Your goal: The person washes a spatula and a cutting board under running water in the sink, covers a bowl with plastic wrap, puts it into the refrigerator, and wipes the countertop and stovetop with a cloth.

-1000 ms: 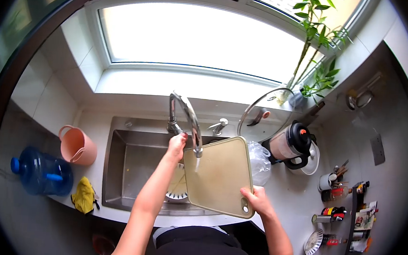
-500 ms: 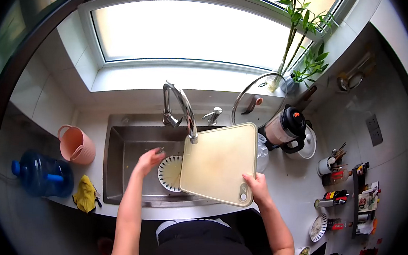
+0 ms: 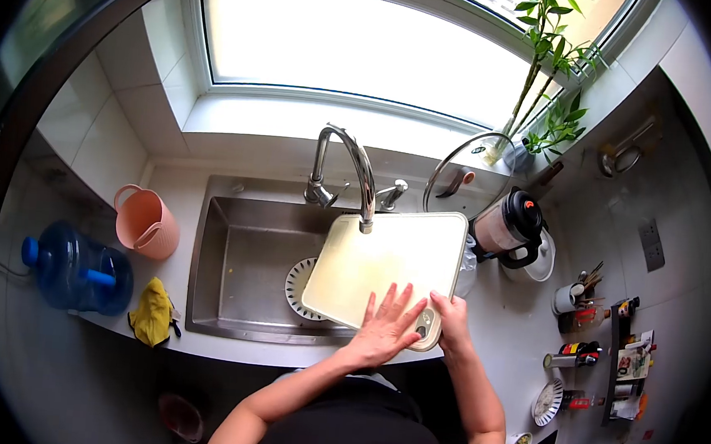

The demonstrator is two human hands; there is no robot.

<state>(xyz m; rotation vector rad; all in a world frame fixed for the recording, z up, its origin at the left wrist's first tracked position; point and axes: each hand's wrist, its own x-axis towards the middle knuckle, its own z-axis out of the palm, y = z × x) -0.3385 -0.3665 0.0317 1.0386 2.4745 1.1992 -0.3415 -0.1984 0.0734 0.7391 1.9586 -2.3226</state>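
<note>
A cream cutting board point(image 3: 396, 254) is held tilted over the right part of the steel sink point(image 3: 241, 292), its top edge under the faucet's spout point(image 3: 363, 177). My right hand point(image 3: 451, 323) grips its lower right corner, thumb on the front face near the handle hole. Spread flat against the board's lower face lies my left hand point(image 3: 384, 326), fingers apart. A white plate with dark rim marks point(image 3: 296, 288) rests in the sink, partly hidden behind the board. Whether water is running I cannot tell.
Left of the sink are a pink basket point(image 3: 148, 224), a blue water jug point(image 3: 76, 271) and a yellow cloth point(image 3: 151, 313). A glass lid point(image 3: 459, 180), a blender point(image 3: 507, 226) and a white pot point(image 3: 541, 257) stand on the right. Bottles point(image 3: 572, 356) line the right wall.
My left hand has moved from above the sink by the plate onto the board's face. The board tilts slightly differently in my right hand. The whole view has shifted a little.
</note>
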